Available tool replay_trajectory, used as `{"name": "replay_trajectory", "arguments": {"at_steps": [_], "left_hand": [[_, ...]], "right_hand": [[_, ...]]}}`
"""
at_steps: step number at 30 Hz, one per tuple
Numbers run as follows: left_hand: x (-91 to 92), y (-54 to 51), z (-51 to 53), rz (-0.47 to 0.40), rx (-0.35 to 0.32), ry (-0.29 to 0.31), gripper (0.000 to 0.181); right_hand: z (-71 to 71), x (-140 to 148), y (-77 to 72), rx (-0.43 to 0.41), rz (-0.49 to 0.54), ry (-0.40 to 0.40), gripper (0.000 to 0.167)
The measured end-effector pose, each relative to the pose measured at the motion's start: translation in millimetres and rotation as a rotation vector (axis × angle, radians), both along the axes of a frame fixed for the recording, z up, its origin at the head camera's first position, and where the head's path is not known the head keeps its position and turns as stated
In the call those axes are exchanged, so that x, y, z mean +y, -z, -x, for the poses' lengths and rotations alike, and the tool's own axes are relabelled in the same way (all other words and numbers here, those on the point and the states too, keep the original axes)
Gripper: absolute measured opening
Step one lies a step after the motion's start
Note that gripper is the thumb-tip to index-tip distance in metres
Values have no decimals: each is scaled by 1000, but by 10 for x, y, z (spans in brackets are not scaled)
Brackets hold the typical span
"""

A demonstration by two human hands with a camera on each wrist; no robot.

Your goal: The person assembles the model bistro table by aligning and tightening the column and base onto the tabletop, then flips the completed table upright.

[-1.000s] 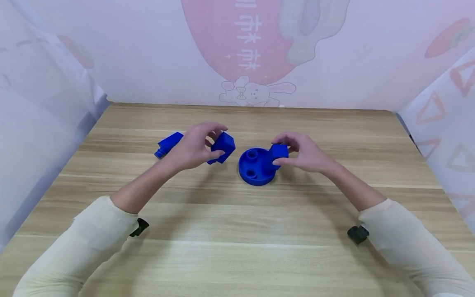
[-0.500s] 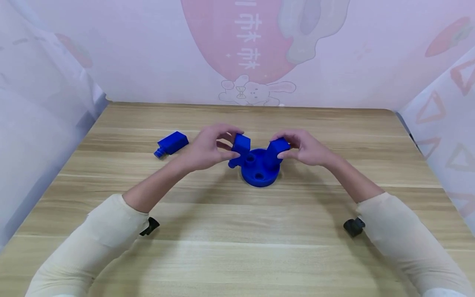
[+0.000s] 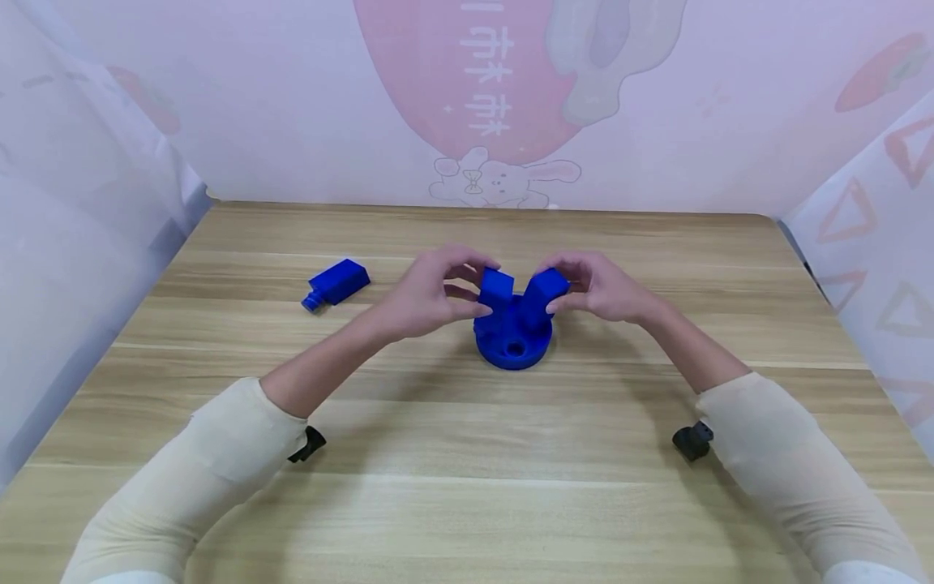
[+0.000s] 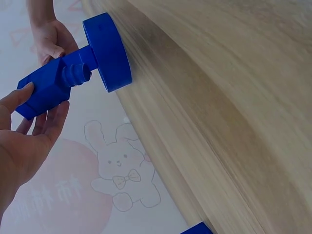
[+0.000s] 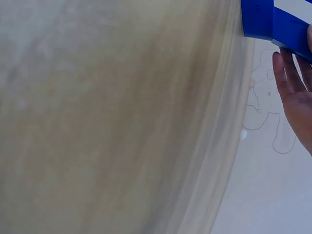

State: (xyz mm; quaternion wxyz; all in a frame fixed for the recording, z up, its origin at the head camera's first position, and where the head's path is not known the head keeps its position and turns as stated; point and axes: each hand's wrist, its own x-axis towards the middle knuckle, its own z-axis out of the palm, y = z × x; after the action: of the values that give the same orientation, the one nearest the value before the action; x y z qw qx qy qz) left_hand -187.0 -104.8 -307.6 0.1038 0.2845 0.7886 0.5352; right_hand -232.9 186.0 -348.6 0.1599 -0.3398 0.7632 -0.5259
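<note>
My left hand (image 3: 430, 296) grips a blue block (image 3: 497, 286) with a threaded peg (image 4: 77, 74), which shows bare in the left wrist view. The peg points at the round blue base (image 3: 514, 355) and looks apart from it there. On the base's right side stands a second blue block (image 3: 547, 289), pinched by my right hand (image 3: 600, 289) between thumb and fingers. This block leans slightly right and its lower end is on the base. One socket (image 3: 515, 349) of the base shows at the front; the held blocks hide the others.
A third blue block (image 3: 341, 281) with a threaded peg lies on its side on the wooden table (image 3: 467, 470), left of my left hand. A printed cloth wall (image 3: 292, 105) stands behind the table, with more cloth at both sides.
My left hand has carried its block rightward, from beside the base to over its left part. The base and right block have shifted slightly; the right hand keeps its hold.
</note>
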Motion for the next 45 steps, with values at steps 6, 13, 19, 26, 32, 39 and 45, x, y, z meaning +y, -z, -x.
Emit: {"name": "replay_trajectory", "arguments": {"at_steps": [6,13,19,26,32,39,45], "left_hand": [[78,32,-9,-15,-32,15,47],[166,70,-47,-32,-43,52,46],[224,135,-50,-42,-70,77,44],[238,197,-43,0,-80,136,43],[229,257,-13,5,-129,109,46],[289,250,-63,20,-194,-34,49],[320,219,-96,19,-234,-74,40]], "right_hand": [[42,12,-8,0,-10,-26,37],[59,0,-29,-7,-9,-36,36],[67,3,-17,-19,1,-42,35],[84,19,-2,-21,4,-48,35],[75,22,1,-28,7,-37,36],[78,23,7,-13,-3,-30,36],[75,26,5,-12,0,-31,36]]}}
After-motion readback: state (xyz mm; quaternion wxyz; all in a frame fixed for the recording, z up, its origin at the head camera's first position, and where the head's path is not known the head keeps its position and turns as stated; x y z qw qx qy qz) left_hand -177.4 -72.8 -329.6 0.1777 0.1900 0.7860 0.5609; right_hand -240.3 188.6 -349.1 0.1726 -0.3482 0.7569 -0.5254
